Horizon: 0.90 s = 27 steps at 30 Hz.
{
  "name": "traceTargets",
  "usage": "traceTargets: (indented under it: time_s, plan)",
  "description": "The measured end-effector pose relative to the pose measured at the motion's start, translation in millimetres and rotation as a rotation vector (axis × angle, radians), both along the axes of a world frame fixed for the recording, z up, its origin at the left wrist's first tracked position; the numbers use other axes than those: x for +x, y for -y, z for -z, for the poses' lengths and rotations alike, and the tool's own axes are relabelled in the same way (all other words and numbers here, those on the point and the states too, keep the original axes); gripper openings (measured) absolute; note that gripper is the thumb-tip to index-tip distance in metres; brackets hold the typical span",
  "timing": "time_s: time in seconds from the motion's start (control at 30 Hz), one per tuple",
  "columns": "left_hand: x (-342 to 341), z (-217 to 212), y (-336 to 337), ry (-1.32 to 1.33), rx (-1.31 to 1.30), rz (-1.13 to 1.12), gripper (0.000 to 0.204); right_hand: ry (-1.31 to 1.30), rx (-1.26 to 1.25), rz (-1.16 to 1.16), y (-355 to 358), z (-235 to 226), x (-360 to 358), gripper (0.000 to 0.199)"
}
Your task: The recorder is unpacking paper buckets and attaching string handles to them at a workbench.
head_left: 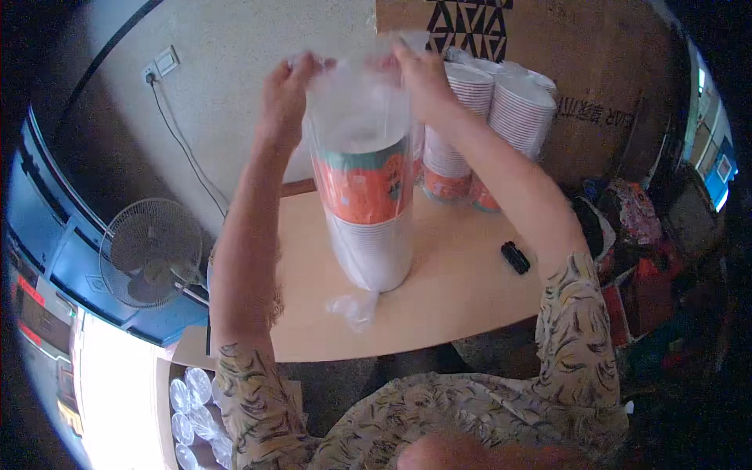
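Observation:
On the table stands a tall stack of paper cups (368, 188), the top one orange and green, the white rims nested below it. A clear plastic bag (356, 102) encloses the stack and rises above it. My left hand (288, 90) grips the left side of the bag's top edge. At the opposite side, my right hand (423, 78) grips that edge as well, fingers closed and partly blurred. Both arms are raised, so the bag is drawn upward and apart. The bag's gathered lower end lies crumpled on the table near the stack's base.
Several bagged cup stacks (521, 110) stand at the table's back right, before a large cardboard box (587, 70). A small black object (515, 257) lies on the table (462, 290). A fan (153, 254) stands left. Bundles in clear plastic (196, 399) fill a box at lower left.

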<state>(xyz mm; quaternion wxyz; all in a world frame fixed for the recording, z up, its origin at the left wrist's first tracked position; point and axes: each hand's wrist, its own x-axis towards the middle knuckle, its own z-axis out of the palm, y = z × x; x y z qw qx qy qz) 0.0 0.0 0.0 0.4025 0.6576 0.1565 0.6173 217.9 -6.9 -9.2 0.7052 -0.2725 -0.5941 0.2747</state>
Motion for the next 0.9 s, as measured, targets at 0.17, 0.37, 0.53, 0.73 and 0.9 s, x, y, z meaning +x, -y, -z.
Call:
traceTargets:
  time_s: [0.17, 0.37, 0.53, 0.73, 0.9]
  plan:
    - [-30, -64, -33, -0.394, 0.078, -0.185, 0.04, -0.146, -0.115, 0.025, 1, -45, -74, 0.045]
    - [19, -110, -42, -0.418, -0.082, 0.06, 0.054, -0.092, -0.259, -0.301, -21, -110, -43, 0.037]
    - [21, -47, 7, -0.091, 0.327, 0.445, 0.04, 0.228, -0.193, 0.681, -17, -132, -85, 0.049]
    - [26, 0, 43, -0.481, 0.11, 0.125, 0.055, -0.193, -0.496, 0.663, 12, -203, -122, 0.058]
    - [37, 20, 29, -0.54, -0.046, 0.03, 0.036, -0.6, -0.351, 0.396, 40, -267, -122, 0.056]
